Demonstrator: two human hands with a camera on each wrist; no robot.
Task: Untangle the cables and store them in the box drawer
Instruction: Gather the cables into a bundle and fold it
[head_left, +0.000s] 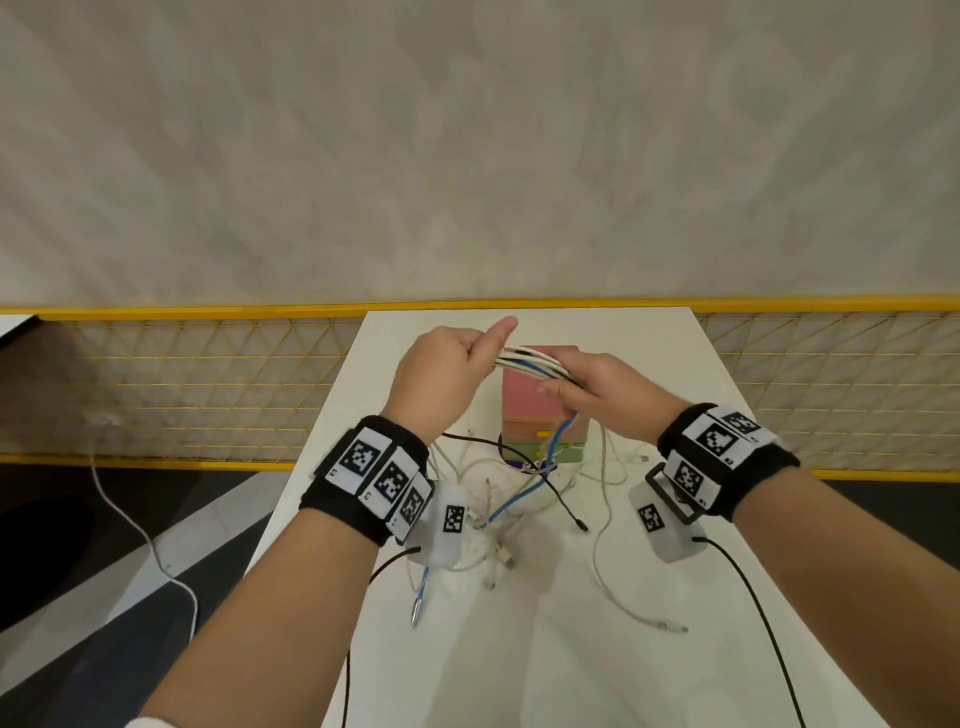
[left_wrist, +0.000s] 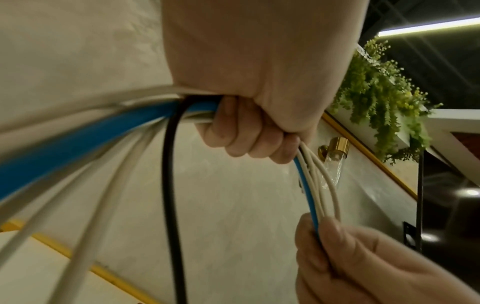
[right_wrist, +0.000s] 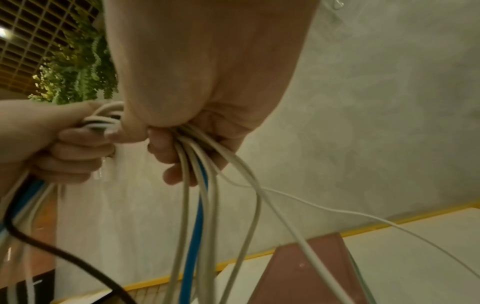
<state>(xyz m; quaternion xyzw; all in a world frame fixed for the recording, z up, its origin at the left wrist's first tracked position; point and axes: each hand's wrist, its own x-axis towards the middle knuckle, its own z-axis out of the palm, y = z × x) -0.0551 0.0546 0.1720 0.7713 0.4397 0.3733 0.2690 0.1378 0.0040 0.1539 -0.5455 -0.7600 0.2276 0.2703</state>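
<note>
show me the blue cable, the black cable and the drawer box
blue cable (left_wrist: 78, 142), left wrist view, on the thick stretch leaving the left hand.
black cable (left_wrist: 168, 185), left wrist view, on the part hanging straight down.
drawer box (head_left: 524, 395), head view, on its pink top.

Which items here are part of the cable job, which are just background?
In the job:
cable bundle, gripped by left hand and right hand
loose cable ends on the table
box drawer

Just about:
yellow mesh fence
hanging plant
</note>
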